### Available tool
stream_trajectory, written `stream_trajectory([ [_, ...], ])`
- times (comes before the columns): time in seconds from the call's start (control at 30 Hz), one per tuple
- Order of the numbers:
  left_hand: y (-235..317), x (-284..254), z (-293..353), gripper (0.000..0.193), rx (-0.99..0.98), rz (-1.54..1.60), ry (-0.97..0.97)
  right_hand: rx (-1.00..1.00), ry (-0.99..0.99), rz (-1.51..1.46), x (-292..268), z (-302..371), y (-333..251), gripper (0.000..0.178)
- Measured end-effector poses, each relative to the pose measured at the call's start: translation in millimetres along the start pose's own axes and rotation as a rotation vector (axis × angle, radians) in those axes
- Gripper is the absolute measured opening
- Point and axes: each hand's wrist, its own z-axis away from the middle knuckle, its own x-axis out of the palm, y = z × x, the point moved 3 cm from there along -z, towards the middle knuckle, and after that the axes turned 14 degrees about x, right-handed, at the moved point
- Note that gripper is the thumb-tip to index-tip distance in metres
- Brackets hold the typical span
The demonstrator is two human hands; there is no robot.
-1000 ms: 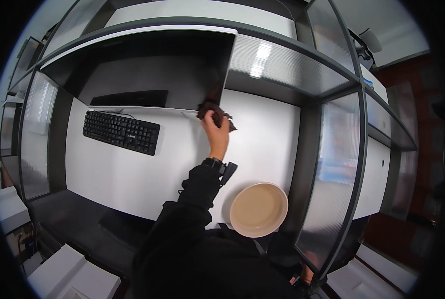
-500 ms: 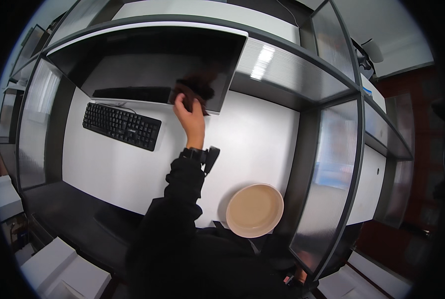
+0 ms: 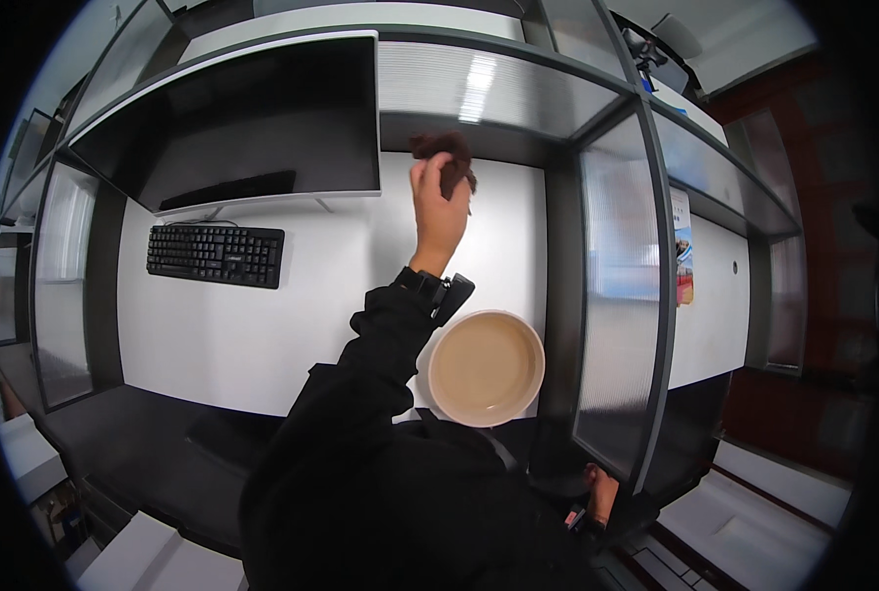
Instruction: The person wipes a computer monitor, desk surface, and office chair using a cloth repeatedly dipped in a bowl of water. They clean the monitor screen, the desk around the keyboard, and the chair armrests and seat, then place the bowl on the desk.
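Left hand [image 3: 437,209] raised off the surface [image 3: 213,335], fingers bunched around a dark brown cloth [image 3: 444,158], wadded for grip, just right of the monitor [image 3: 242,123]. Right hand [image 3: 602,492] low by the near edge, grip unclear. Tan basin [image 3: 486,367] at the near edge; keyboard [image 3: 215,255] under the monitor.

The left hand [image 3: 437,212] is raised at the end of an outstretched, black-sleeved arm with its fingers closed in a grip, while the right hand [image 3: 599,494] hangs low beside the body, curled.
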Motion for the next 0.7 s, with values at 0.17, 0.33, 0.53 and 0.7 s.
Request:
stream_trajectory([
  [0.17, 29.5, -19.9, 46.9, 0.031, -0.008, 0.048, -0.075, 0.044, -0.124, 0.013, -7.5, -5.4, 5.6, 0.016],
  [0.33, 51.8, -74.2, 93.3, 0.033, -0.21, 0.173, 0.079, -0.048, -0.343, 0.042, -25.9, -40.0, 6.7, 0.017],
  [0.53, 140.0, -137.3, 180.7, 0.034, -0.239, 0.184, 0.141, -0.272, -0.61, 0.103, -17.1, -68.8, 3.8, 0.015],
  [0.7, 206.8, -184.7, 256.3, 0.032, -0.358, 0.247, 0.229, -0.359, -0.768, 0.286, -9.0, -62.0, 5.8, 0.011],
])
